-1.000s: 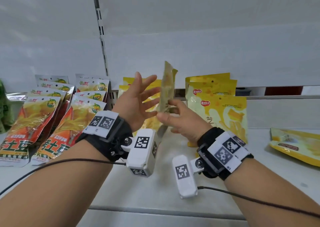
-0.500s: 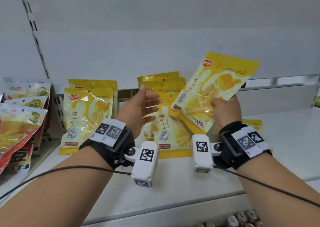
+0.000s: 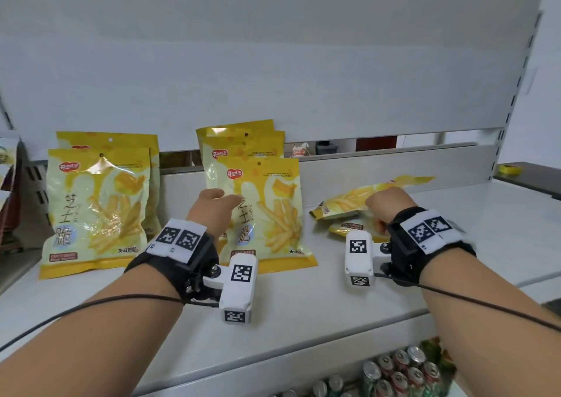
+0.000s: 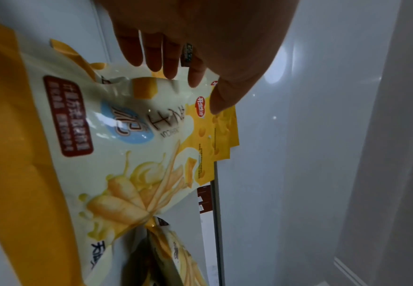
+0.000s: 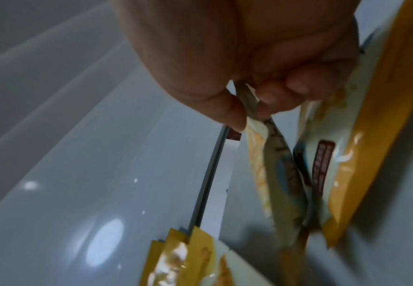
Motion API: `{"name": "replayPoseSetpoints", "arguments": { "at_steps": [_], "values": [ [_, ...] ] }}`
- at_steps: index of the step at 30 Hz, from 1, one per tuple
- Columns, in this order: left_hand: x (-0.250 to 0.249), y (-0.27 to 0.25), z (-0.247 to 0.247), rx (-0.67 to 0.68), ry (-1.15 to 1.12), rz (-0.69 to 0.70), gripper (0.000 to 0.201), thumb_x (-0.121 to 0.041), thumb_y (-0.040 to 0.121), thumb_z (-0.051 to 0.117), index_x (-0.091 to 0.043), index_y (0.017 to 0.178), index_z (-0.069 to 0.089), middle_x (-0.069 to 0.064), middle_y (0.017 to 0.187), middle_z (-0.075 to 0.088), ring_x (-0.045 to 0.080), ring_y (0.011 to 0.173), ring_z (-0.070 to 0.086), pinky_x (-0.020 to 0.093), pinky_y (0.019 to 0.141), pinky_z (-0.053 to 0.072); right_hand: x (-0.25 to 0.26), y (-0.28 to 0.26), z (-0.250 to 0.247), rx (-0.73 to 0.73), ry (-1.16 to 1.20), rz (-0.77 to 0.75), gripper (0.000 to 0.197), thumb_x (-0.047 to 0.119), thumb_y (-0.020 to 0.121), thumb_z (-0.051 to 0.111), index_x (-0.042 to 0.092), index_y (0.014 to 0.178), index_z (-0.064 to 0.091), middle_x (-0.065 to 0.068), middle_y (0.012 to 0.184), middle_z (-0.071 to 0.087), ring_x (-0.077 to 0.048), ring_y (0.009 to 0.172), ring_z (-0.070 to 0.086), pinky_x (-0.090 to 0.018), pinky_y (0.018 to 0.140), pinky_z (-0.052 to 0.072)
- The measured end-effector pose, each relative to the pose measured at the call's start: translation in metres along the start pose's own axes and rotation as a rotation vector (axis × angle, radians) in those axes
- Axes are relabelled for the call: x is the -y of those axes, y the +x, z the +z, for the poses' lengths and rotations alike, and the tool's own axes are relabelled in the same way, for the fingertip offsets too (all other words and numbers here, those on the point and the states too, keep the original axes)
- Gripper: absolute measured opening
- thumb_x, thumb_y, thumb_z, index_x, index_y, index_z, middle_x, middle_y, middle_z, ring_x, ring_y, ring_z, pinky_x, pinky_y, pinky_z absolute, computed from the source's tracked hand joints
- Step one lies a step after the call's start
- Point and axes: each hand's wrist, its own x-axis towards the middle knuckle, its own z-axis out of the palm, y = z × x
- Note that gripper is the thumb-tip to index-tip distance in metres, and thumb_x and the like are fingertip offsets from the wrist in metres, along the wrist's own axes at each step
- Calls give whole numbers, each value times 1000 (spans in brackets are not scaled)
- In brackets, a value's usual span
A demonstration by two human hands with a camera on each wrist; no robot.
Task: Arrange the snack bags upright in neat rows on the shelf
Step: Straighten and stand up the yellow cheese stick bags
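Two rows of yellow snack bags stand upright at the back of the white shelf: a left row and a middle row. My left hand is open, its straight fingers touching the upper part of the middle row's front bag. To the right, my right hand pinches the edge of a yellow bag that lies tilted; thumb and fingers clamp its seam. Another yellow bag lies flat beneath it.
More snack bags show at the far left edge. Drink cans stand on the level below the front edge. A yellow roll sits on a dark surface at the far right. The shelf runs on to the right.
My right hand held a bag up by the middle row; it is now lower and to the right, pinching a bag among those lying flat. My left hand stays at the middle row.
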Motion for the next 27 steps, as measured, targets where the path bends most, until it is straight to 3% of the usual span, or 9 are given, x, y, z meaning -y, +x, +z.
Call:
{"name": "replayPoseSetpoints", "arguments": {
  "at_steps": [3,6,9,11,14,16,19,23,27],
  "values": [
    [7,4,2,-6,22,-80,67,-35,84,65,-18,142,35,4,101,51,25,87,52,41,88,47,-10,0,4,-17,358,76,15,0,94,41,0,82,51,-17,80,55,-22,64,53,-32,64,48],
    [12,6,2,18,-75,-115,61,-29,84,66,-16,137,40,5,95,60,23,84,59,39,81,50,-14,-8,14,-1,335,-14,21,14,96,47,0,108,57,-10,101,67,-23,93,63,-31,85,48],
    [13,3,-1,34,-183,-87,7,-19,86,64,-13,90,62,9,83,65,22,71,61,34,72,51,-14,-13,29,2,722,42,31,6,91,51,0,121,48,-10,80,53,-20,69,55,-28,68,51],
    [12,0,-1,68,-275,-80,15,-17,91,59,-16,77,62,8,80,68,22,69,63,34,69,53,-9,-20,37,0,659,71,22,6,88,54,0,109,52,-7,72,48,-17,62,50,-27,62,50],
    [9,-4,-5,113,-394,-83,18,-15,96,51,-14,82,63,9,84,70,25,75,67,40,73,58,-1,-32,50,122,528,-17,13,9,89,53,2,79,55,-5,67,46,-15,57,45,-26,55,41],
    [7,-5,-11,120,-443,-79,20,-16,97,48,-13,86,64,11,87,71,30,80,68,47,79,58,4,-33,59,142,415,-120,16,13,91,52,0,82,53,-6,79,50,-18,68,47,-33,65,44],
    [4,-2,-23,107,-506,-41,18,-23,96,48,-14,91,63,10,100,69,31,93,66,49,89,53,12,-36,70,168,364,-228,8,25,92,54,18,95,55,-4,109,58,-20,96,53,-39,92,44],
    [4,4,-43,85,-574,-11,21,-42,93,54,-22,90,60,1,96,65,23,92,63,43,91,50,27,-50,85,301,422,-297,15,36,90,56,23,95,63,-5,103,69,-23,99,63,-41,92,49],
    [12,10,-63,59,-635,-13,19,-44,92,54,-26,88,59,-2,88,64,17,82,62,38,85,50,38,-62,105,396,462,-314,39,34,93,54,12,125,56,-10,118,65,-28,110,60,-49,100,44]
  ]
}}
